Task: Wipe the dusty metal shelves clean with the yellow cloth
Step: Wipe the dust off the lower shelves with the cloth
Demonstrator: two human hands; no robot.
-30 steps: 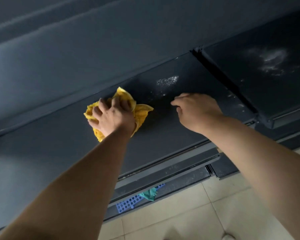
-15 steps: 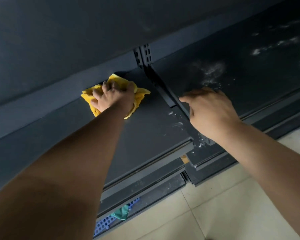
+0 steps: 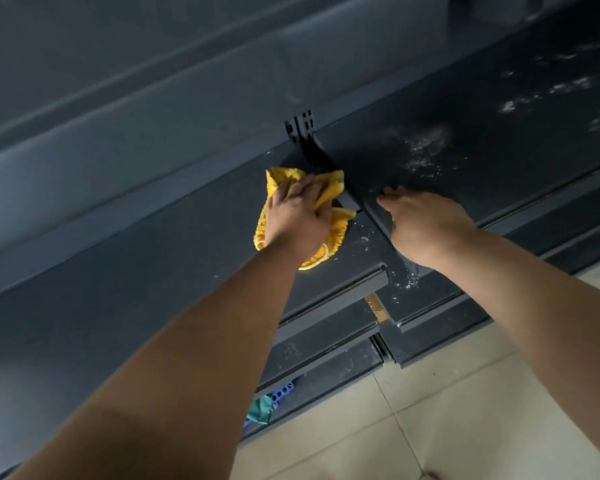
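The crumpled, fluffy yellow cloth (image 3: 337, 227) bunches under the left hand (image 3: 293, 218), which grips it on the left shelf (image 3: 174, 258). The right hand (image 3: 426, 225) rests flat, fingers relaxed, on the dust-speckled right shelf (image 3: 465, 157).

We have only one view, a wide-angle camera worn on the head, so no second view shares any of the scene. We look forward and steeply down along both bare forearms onto the dark metal shelves (image 3: 187, 258). We sit close: the forearms fill the lower half of the frame. The left hand (image 3: 293, 223), gripping the yellow cloth (image 3: 338, 233), and the right hand (image 3: 426, 226) land near the centre. Beyond the fingers (image 3: 392, 192) we see the slotted upright (image 3: 300, 126) and the back panel (image 3: 153, 81). Nearer to us than the fingers, at lower right, lies the tiled floor (image 3: 447, 410).
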